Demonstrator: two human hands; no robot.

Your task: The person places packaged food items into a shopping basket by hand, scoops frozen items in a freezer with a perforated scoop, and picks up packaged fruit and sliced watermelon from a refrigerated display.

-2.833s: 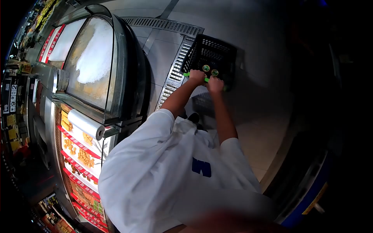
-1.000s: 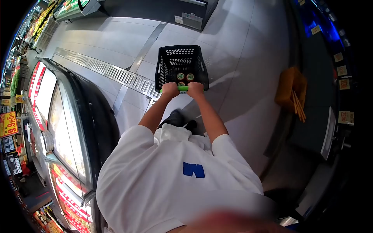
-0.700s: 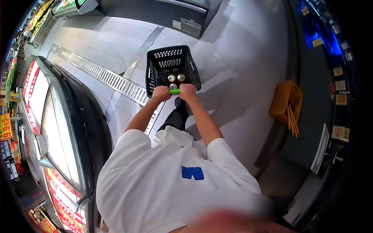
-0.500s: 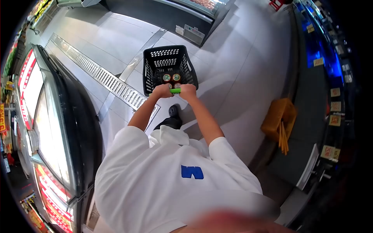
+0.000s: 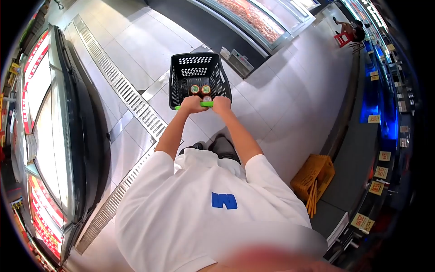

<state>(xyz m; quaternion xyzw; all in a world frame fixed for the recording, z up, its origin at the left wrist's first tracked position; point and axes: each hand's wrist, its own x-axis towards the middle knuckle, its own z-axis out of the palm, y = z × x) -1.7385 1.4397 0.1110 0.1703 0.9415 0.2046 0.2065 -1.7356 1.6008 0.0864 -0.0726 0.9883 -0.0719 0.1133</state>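
A black shopping basket (image 5: 174,86) with perforated sides hangs in front of me, held by its green handle (image 5: 206,104). My left hand (image 5: 192,104) is closed around the handle's left part, and my right hand (image 5: 221,104) grips its right end. Inside the basket, near my side, stand several jars with round lids, one of them a jar (image 5: 205,89) with a green and gold top. My hands partly cover the nearest jars.
A lit display case (image 5: 52,131) stands along the left. Metal drain grating (image 5: 118,81) crosses the tiled floor. Ahead is a glass-topped counter (image 5: 253,20). On the right are a yellow crate (image 5: 312,177), price-tagged shelving (image 5: 379,172) and a seated person (image 5: 351,31) farther off.
I have walked forward with the basket, and the view has turned somewhat. The crate has slid lower in view, and the seated person now shows at upper right. Both hands keep their hold.
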